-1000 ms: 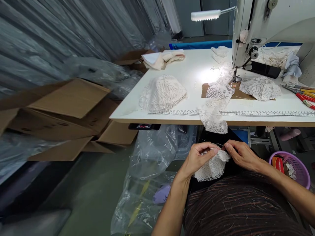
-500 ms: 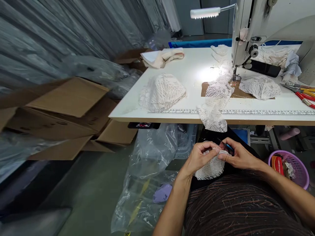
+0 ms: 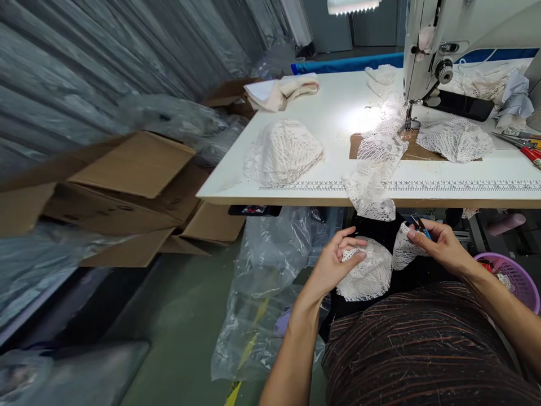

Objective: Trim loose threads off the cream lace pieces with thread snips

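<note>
My left hand [image 3: 338,262] is at a rounded white lace piece [image 3: 367,276] on my lap, its edge between my thumb and partly curled fingers. My right hand [image 3: 442,245] pinches a smaller white lace piece [image 3: 404,248], which hangs down beside the first. Also in that hand are blue-handled thread snips [image 3: 421,226], their dark points showing above the fingers. Between my hands and the sewing machine [image 3: 416,73], a strip of lace [image 3: 372,186] runs from near the needle and hangs over the table's front edge.
On the white table [image 3: 236,175] lie a stack of lace pieces [image 3: 289,152], another lace piece [image 3: 454,139], a black phone [image 3: 460,105] and red-handled tools [image 3: 530,155]. Cardboard boxes [image 3: 131,163] stand to the left. A purple basket [image 3: 518,279] is at lower right; clear plastic [image 3: 270,248] hangs below the table.
My hands have moved apart. My right hand has gone right with the snips and the smaller lace piece; my left stays at the rounded lace, its fingers looser. The view has shifted slightly.
</note>
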